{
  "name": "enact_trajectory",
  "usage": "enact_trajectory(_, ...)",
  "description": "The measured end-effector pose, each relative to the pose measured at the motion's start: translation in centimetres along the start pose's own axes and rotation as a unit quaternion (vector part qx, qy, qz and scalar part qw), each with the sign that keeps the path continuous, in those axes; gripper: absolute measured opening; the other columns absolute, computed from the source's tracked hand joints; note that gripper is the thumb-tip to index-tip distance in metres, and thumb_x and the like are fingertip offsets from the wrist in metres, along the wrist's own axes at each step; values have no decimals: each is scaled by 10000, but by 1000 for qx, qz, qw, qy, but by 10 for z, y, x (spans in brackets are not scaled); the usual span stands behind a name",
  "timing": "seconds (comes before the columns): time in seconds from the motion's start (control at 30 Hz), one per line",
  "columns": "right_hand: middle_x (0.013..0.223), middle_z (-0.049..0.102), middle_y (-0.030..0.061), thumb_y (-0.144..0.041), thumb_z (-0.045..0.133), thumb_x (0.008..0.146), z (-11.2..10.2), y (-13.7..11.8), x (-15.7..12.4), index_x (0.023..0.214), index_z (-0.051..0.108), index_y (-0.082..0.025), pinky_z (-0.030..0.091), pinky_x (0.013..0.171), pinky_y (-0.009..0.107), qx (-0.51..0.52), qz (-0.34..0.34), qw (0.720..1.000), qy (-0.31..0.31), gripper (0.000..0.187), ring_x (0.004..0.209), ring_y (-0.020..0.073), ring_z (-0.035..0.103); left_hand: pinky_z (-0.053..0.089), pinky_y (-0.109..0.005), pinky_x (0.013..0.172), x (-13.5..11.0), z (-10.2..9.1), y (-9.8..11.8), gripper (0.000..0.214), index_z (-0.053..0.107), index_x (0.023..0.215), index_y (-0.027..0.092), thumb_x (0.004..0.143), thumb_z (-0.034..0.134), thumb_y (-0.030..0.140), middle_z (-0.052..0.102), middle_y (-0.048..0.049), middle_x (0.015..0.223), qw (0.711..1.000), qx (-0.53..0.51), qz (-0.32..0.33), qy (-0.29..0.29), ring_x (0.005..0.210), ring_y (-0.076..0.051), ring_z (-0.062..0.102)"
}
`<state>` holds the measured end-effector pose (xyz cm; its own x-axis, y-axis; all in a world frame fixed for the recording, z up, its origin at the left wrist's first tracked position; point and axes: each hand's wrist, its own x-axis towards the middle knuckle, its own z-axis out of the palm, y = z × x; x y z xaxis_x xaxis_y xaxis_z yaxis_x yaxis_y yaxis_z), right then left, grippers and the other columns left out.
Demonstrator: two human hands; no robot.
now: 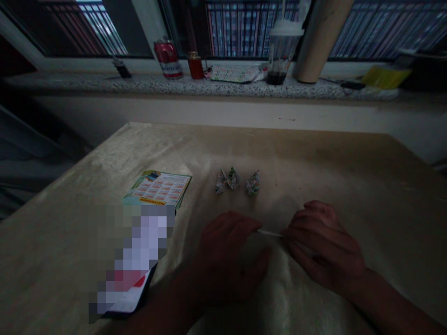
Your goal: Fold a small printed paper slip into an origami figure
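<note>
Both hands are low over the middle of the table. A thin, pale strip that looks like folded paper [270,232] spans the gap between them, seen almost edge-on. My right hand [324,246] is closed with its fingertips pinched on the strip's right end. At the other end, the fingertips of my left hand [226,251] touch the strip, while its thumb stretches away from the fingers. Just beyond the hands stand small folded pieces of printed paper: a left one [220,182], a middle one [233,178] close beside it, and a right one [253,183] set apart.
On the cloth-covered table [314,158], left of my hands, lie printed sheets [160,186] and a phone [129,298], partly blurred out. Along the stone windowsill [139,86] stand a red can [168,59], a small red jar [196,66], a lidded plastic cup [278,56] and a cardboard tube [321,42].
</note>
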<state>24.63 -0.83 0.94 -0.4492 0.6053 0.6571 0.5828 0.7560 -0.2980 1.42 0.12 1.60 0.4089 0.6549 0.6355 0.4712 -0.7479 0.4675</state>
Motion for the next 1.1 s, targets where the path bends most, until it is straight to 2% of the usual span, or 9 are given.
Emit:
enact_trajectory(0.1, 805, 725, 26, -94, 675, 889, 0, -8, 1, 1018, 668, -203, 481, 902, 497, -27, -16, 999, -34, 169, 789, 202, 674, 510, -334, 643, 5, 8, 7, 73, 635, 840, 160, 861, 663, 224, 693, -50, 777, 998, 56, 29, -10, 702, -188, 626)
enact_trajectory(0.2, 787, 727, 19, -110, 662, 898, 1, -12, 1, 988, 673, -207, 478, 889, 479, -37, -18, 998, -39, 133, 761, 194, 675, 424, -310, 569, 6, 14, 6, 220, 581, 643, 177, 852, 650, 169, 624, -14, 621, 994, 96, 49, -11, 580, -155, 543)
enact_trajectory(0.47, 774, 715, 29, -71, 697, 869, -5, -7, 2, 950, 673, -186, 481, 862, 454, -30, -17, 999, -19, 143, 757, 181, 649, 449, -276, 581, 9, -12, -19, 196, 543, 656, 172, 807, 620, 73, 634, -28, 700, 992, 106, 0, 63, 630, -147, 582)
enact_trajectory(0.53, 779, 716, 29, -86, 691, 879, -6, -6, 2, 950, 675, -185, 472, 877, 467, -36, -24, 999, -28, 123, 774, 188, 652, 513, -323, 688, 9, -13, -15, 36, 607, 816, 153, 818, 630, 126, 676, -72, 861, 998, 51, 6, 35, 776, -188, 631)
enact_trajectory(0.6, 787, 722, 25, -100, 681, 889, -4, -8, 2, 964, 675, -191, 466, 885, 476, -39, -26, 998, -38, 118, 787, 193, 656, 529, -361, 774, 8, -7, -8, 191, 647, 1014, 125, 842, 675, 203, 695, -102, 983, 999, 30, 34, -24, 880, -216, 636)
enact_trajectory(0.7, 780, 722, 20, -129, 695, 877, -1, -10, 3, 951, 664, -205, 477, 852, 470, -39, -11, 999, -27, 110, 770, 199, 656, 475, -311, 675, 5, 4, 1, 68, 655, 853, 161, 909, 624, 140, 666, -27, 769, 994, 39, 65, -83, 710, -164, 578)
enact_trajectory(0.8, 745, 708, 18, -131, 719, 841, -1, -4, 2, 889, 642, -220, 488, 782, 443, -50, 29, 998, 14, 128, 711, 204, 656, 434, -302, 629, 2, 6, 1, 127, 655, 819, 156, 893, 595, 73, 659, -17, 732, 992, 37, 86, -87, 655, -149, 546)
enact_trajectory(0.93, 705, 698, 29, -159, 659, 891, -9, 19, -6, 803, 635, -247, 476, 733, 441, -102, 134, 984, 58, 127, 683, 244, 679, 436, -285, 614, 2, -1, -5, 116, 652, 794, 154, 861, 623, 65, 642, -9, 705, 997, 23, 72, -15, 620, -130, 539)
enact_trajectory(1.1, 933, 781, 52, -299, 655, 924, -6, 21, -11, 1019, 717, -268, 559, 764, 425, 15, 253, 967, 29, 118, 850, 265, 736, 465, -211, 556, 3, 4, -5, 97, 671, 798, 170, 876, 645, 118, 661, 20, 679, 990, -94, -95, 36, 581, -99, 596)
